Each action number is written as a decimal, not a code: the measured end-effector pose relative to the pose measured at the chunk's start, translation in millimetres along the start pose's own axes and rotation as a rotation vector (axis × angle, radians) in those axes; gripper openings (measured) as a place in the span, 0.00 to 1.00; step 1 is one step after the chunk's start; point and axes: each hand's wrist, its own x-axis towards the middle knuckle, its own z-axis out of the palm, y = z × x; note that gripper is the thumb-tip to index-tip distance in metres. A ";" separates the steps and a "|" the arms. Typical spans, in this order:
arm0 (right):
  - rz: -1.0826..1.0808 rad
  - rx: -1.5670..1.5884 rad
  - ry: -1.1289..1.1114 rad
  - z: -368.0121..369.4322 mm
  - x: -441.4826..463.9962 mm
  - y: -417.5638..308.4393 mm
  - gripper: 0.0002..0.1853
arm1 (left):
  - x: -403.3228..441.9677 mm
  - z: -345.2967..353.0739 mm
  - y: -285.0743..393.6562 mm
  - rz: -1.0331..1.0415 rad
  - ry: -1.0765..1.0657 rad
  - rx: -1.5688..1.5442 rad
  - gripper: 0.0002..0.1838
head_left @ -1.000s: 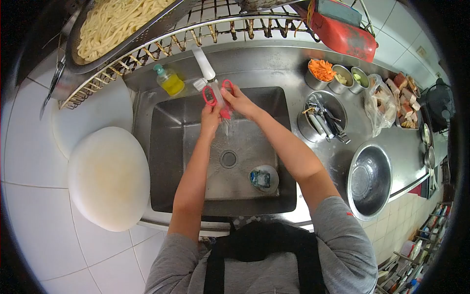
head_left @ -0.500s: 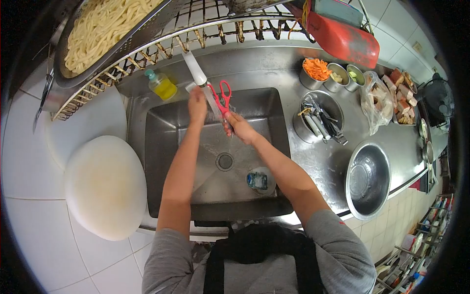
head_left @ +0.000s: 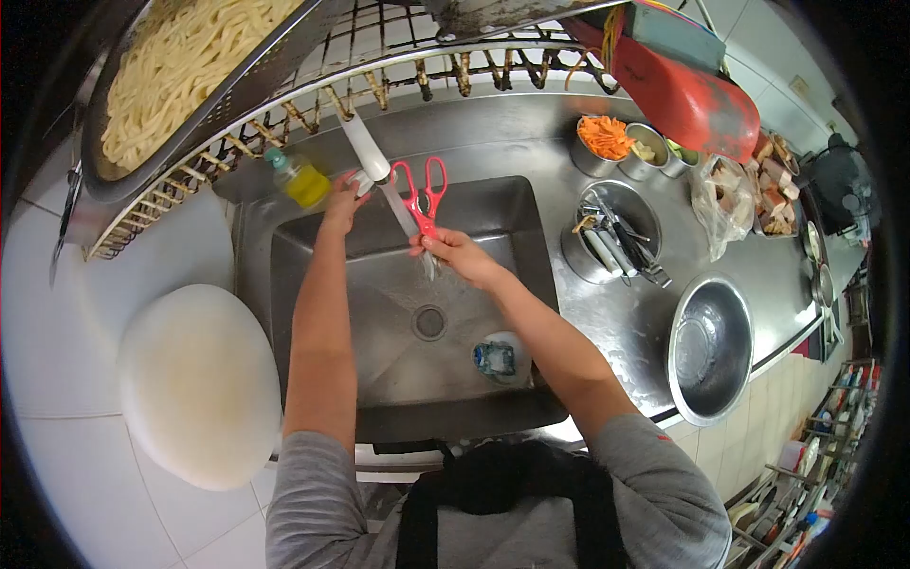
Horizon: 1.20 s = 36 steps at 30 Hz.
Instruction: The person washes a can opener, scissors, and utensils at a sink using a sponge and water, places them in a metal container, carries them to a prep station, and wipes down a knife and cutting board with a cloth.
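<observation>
My right hand (head_left: 460, 256) is closed around scissors (head_left: 426, 201) with red handles, over the upper part of the steel sink (head_left: 379, 379). Their handle loops point up and away from me, while the blades show below my fingers. At the sink's back left, my left hand (head_left: 343, 204) has its fingers on the small metal lever at the side of the faucet (head_left: 366, 150). The faucet has a white body and a long metal spout, which passes beside the scissors. Inside the sink, a blue-green sponge in a clear dish (head_left: 495, 358) lies at the lower right.
A yellow soap bottle (head_left: 301, 180) stands behind my left hand. Right of the sink are a pot of utensils (head_left: 616, 237), a steel bowl (head_left: 711, 351), carrot strips (head_left: 605, 138) and a bag (head_left: 720, 204). Overhead hangs a wire rack (head_left: 284, 109) beside a noodle tray (head_left: 227, 85).
My left hand has moved left from beside the spout to the faucet lever. The scissors remain in my right hand, slightly lower and left, and the splashing around them is no longer visible.
</observation>
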 end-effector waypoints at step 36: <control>-0.156 -0.160 0.209 -28.8 -221.2 -44.6 0.15 | -390.0 54.0 -56.0 0.040 -0.429 0.349 0.10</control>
